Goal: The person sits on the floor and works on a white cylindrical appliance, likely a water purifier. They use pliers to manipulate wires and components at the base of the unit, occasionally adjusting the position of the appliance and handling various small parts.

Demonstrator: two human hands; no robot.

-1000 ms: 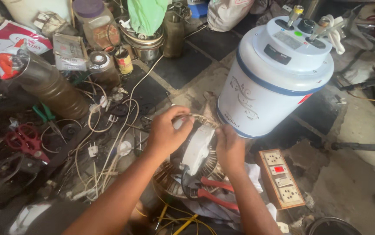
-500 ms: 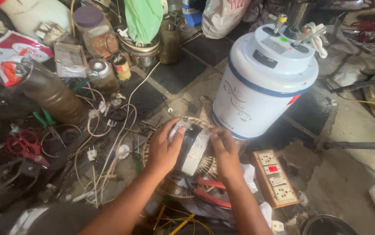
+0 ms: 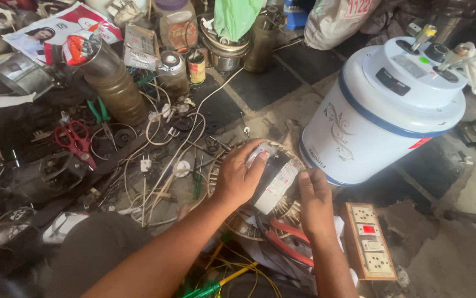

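Note:
A round fan motor stator (image 3: 290,212) with copper windings lies on the floor in front of me. On top of it sits a white and black box-shaped part (image 3: 275,179). My left hand (image 3: 238,176) grips the left side of that part. My right hand (image 3: 314,198) presses on its right edge. Red-handled pliers (image 3: 287,243) lie just under the stator, near my right wrist.
A white and blue water heater tank (image 3: 384,110) stands right of the stator. A switch and socket board (image 3: 369,240) lies at the lower right. Loose wires (image 3: 166,165), red scissors (image 3: 75,140), green pliers (image 3: 100,113), jars and cans crowd the left and back.
The view has shifted slightly. Both hands stay on the stator, and have closed in on the box-shaped part at its middle.

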